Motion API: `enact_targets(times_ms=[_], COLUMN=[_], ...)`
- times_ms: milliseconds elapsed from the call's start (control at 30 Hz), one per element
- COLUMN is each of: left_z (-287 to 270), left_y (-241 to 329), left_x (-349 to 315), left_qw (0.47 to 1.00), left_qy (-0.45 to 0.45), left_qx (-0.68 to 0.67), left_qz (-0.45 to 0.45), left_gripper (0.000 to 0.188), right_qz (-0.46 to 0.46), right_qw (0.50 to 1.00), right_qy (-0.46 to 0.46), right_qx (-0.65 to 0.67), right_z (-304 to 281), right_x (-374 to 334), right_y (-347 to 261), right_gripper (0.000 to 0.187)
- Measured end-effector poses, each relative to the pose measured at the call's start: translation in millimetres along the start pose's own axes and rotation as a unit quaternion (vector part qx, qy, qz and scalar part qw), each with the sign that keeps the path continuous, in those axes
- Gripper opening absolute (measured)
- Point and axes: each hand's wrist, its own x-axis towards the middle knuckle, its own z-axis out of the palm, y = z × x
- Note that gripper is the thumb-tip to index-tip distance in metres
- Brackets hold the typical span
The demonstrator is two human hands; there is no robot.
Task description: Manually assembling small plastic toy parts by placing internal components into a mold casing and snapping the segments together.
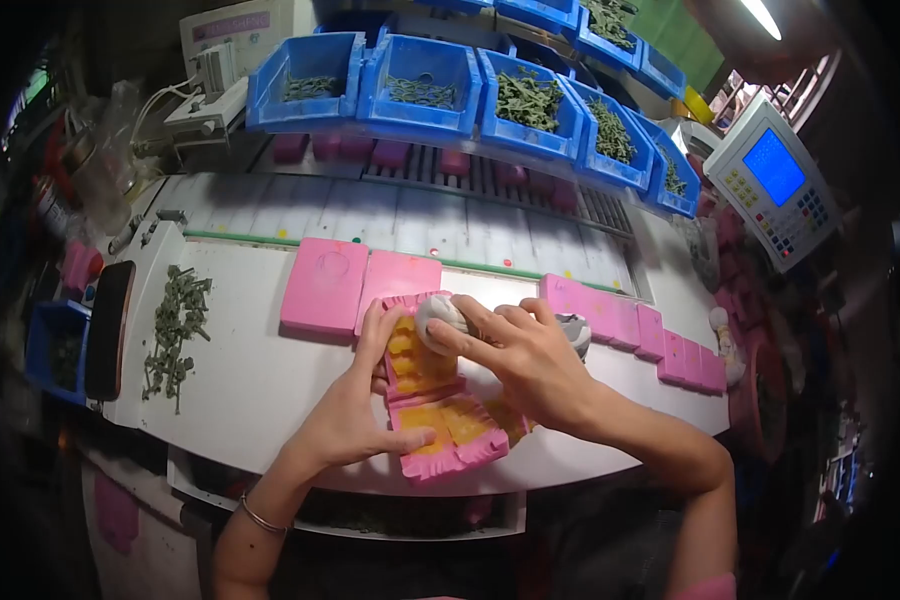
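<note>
A pink rubbery mould (455,462) with a yellow inside lies opened out near the table's front edge. My left hand (345,415) grips it by its left side, fingers along the far half and thumb across the near half. In my right hand (535,360) is a whitish rounded cloth pouch (437,322), pinched between thumb and fingers over the far half of the mould. Grey-white material (576,332) shows behind that hand; whether it belongs to the pouch I cannot tell. Part of the yellow cavity is hidden under my right hand.
Closed pink blocks (322,285) stand behind the mould, with a row of smaller ones (620,320) to the right. Small green-grey pieces (175,335) lie at left beside a dark phone-like slab (110,330). Blue bins (420,85) hang at the back; a keypad screen (775,180) stands right.
</note>
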Motion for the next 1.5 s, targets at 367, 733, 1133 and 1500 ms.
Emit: enact_targets(times_ms=[367, 733, 1133, 1500], left_z=[4, 12, 34, 36], left_y=[-8, 8, 9, 13], left_x=[-5, -4, -29, -33], left_qw=[0.999, 1.000, 0.996, 0.998], left_qy=[-0.007, 0.007, -0.040, -0.047], left_qx=[-0.039, -0.003, 0.073, 0.024], left_qz=[0.001, -0.011, -0.022, -0.026], left_gripper=[0.134, 0.129, 0.143, 0.134], right_qz=[-0.119, 0.120, 0.296, 0.305], right_qw=[0.979, 0.989, 0.914, 0.903], right_qy=[0.163, 0.074, 0.128, 0.100], right_qx=[-0.024, 0.033, 0.245, 0.285], right_z=[-5, -4, 34, 31], right_x=[15, -41, -88, -67], right_y=[-7, 4, -39, -43], right_gripper=[0.050, 0.064, 0.039, 0.022])
